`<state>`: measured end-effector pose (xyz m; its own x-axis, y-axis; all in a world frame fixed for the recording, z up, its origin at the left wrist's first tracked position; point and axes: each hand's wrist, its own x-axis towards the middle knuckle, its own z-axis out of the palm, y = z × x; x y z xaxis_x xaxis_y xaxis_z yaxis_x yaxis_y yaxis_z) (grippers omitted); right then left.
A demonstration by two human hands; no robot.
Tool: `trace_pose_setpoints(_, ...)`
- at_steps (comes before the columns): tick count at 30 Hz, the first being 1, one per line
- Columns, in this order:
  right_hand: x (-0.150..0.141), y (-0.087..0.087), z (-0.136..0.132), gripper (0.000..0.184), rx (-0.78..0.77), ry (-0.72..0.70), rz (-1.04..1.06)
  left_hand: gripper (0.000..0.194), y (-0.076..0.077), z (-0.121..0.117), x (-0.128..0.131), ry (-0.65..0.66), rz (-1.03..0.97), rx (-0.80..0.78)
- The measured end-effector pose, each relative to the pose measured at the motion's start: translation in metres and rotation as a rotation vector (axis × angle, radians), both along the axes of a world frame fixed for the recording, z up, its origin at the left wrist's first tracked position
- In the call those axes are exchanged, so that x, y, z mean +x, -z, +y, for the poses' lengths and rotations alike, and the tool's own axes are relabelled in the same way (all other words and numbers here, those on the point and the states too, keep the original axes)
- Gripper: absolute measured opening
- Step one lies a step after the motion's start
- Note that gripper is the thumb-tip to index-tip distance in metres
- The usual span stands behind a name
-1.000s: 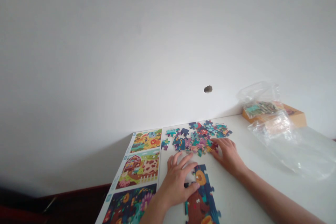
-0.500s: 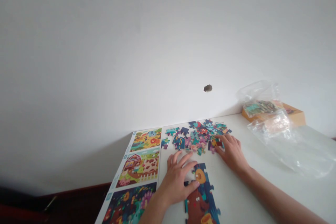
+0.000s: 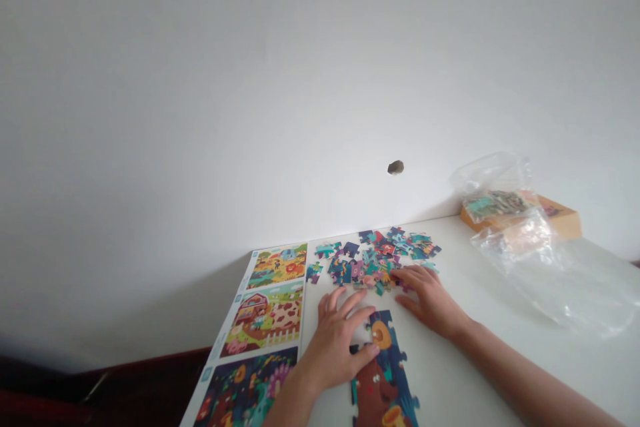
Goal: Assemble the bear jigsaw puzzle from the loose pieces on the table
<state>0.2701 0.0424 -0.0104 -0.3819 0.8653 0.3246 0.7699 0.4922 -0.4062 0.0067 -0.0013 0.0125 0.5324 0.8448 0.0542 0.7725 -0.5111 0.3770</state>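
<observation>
My left hand point(image 3: 337, 340) lies flat with fingers spread on the white table point(image 3: 465, 360), its thumb touching the joined block of puzzle pieces point(image 3: 383, 373) with an orange snail shape. My right hand point(image 3: 427, 297) rests palm down, fingers stretched out onto the near edge of a heap of loose colourful puzzle pieces point(image 3: 375, 257). Neither hand visibly grips a piece.
A reference sheet point(image 3: 260, 327) with three printed pictures lies along the table's left edge. At the back right sit a brown box point(image 3: 563, 217) and crumpled clear plastic bags point(image 3: 540, 247), one holding more pieces. A white wall with a small dark mark point(image 3: 395, 167) rises behind.
My right hand slid left and nearer along the heap's front edge, shifting a few loose pieces. My left hand stayed on the joined block.
</observation>
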Motion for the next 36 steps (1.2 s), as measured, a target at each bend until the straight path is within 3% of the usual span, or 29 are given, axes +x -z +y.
trace_pose_setpoints(2, -0.001, -0.003, -0.002, 0.039, 0.027, 0.015, -0.015, 0.054, 0.000, 0.000, 0.000, 0.000, 0.001, 0.001)
trace_pose_setpoints(7, 0.006, 0.004, 0.003, 0.039, 0.080, 0.255, -0.034, 0.054, 0.001, 0.000, 0.000, 0.005, -0.004, 0.008)
trace_pose_setpoints(22, 0.009, 0.013, 0.008, 0.032, 0.056, 0.248, -0.067, 0.056, 0.002, 0.000, -0.001, 0.008, -0.002, 0.001)
trace_pose_setpoints(25, 0.007, 0.009, 0.005, 0.033, 0.066, 0.199, -0.084, 0.057, 0.002, 0.000, -0.002, 0.011, -0.005, 0.002)
trace_pose_setpoints(28, 0.001, -0.001, -0.001, 0.043, 0.042, 0.023, -0.122, 0.056, 0.005, 0.000, -0.001, 0.013, -0.022, 0.034)
trace_pose_setpoints(32, -0.009, -0.010, -0.011, 0.056, -0.084, -0.230, -0.185, 0.050, 0.016, 0.004, -0.002, -0.172, -0.054, 0.165)
trace_pose_setpoints(36, -0.015, -0.006, -0.011, 0.058, -0.108, -0.174, -0.200, 0.045, 0.026, 0.008, -0.003, -0.308, -0.028, 0.215)
